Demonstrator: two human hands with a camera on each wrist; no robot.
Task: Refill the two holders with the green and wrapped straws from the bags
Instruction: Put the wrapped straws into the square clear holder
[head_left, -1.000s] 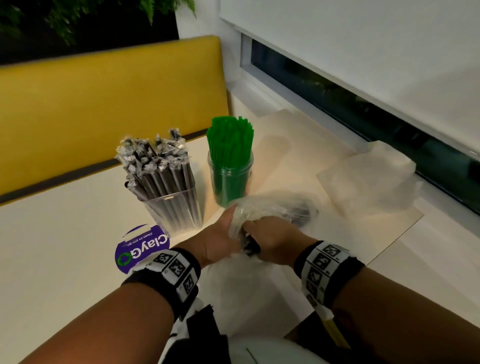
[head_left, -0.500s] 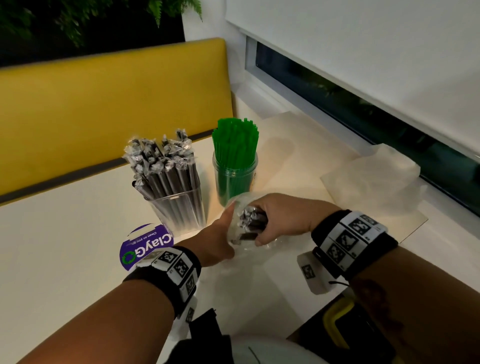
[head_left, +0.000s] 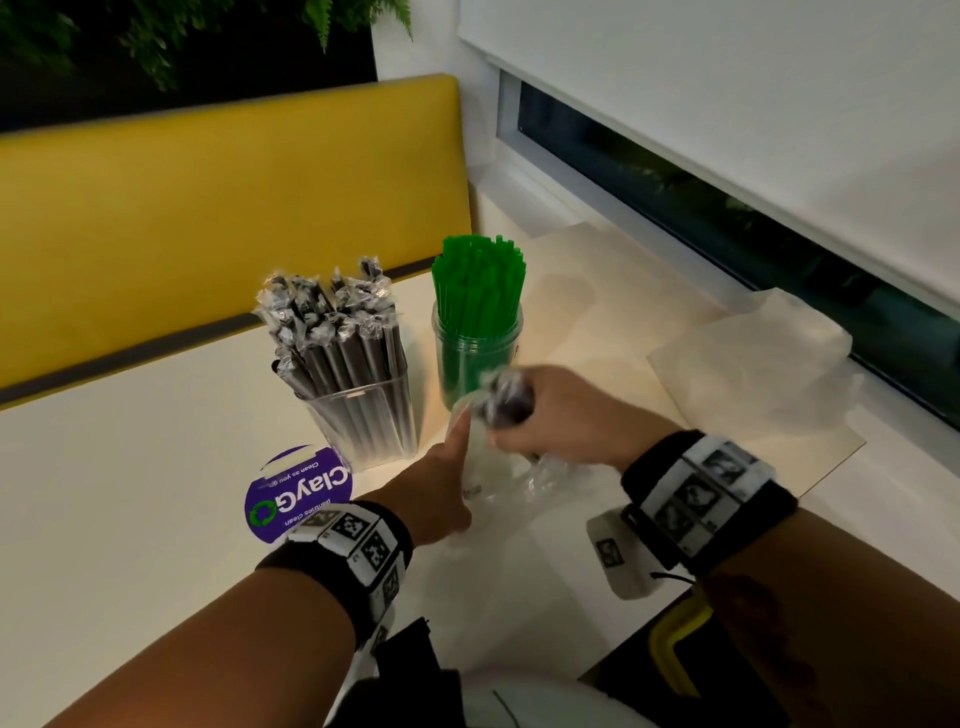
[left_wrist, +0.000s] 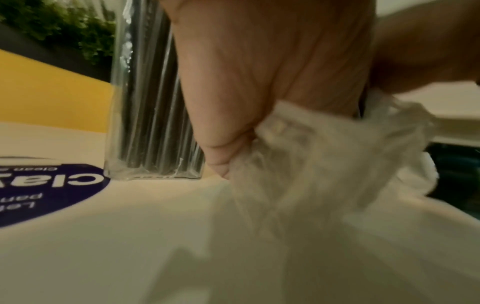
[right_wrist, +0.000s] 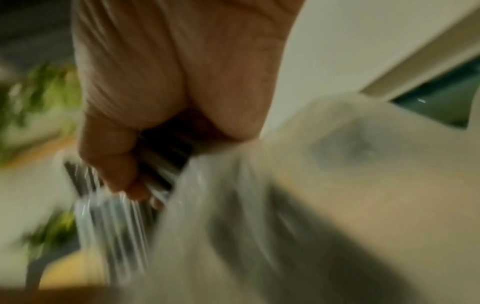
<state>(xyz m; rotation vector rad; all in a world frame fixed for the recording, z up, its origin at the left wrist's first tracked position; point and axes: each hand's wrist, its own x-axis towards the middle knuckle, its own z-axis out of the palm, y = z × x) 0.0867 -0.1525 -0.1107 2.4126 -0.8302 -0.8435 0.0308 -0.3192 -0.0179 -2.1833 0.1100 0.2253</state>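
- Head view, nearest the body: two forearms with marker-printed wristbands reach over the pale tabletop (head_left: 130, 519); the lower frame edge cuts off dark and white gear at the person's front.
- Left hand (head_left: 436, 488) has its fingers curled round the mouth of a clear bag (head_left: 524, 483). These fingers are hidden from the head camera behind the hand. The left wrist view shows them bunching the crumpled plastic (left_wrist: 298, 164).
- Right hand (head_left: 561, 415) has its fingers wrapped round a bundle of wrapped straws (head_left: 501, 400), half out of that bag; motion blur prevents a count.
- Right wrist view, heavily smeared, shows dark straw bodies (right_wrist: 161, 164) under the fist, a detail the head camera lacks.
- One round purple sticker (head_left: 298, 493) lies left of the hands, partly covered by the left wristband.
- Two holders stand beyond the hands: a square clear holder (head_left: 371, 421) packed with wrapped straws, and a round jar (head_left: 478, 353) full of green straws (head_left: 478, 280).
- A second bag (head_left: 763, 374), looking flat, lies well apart to the right, near the window.
- One yellow bench back (head_left: 208, 208) closes the far side.
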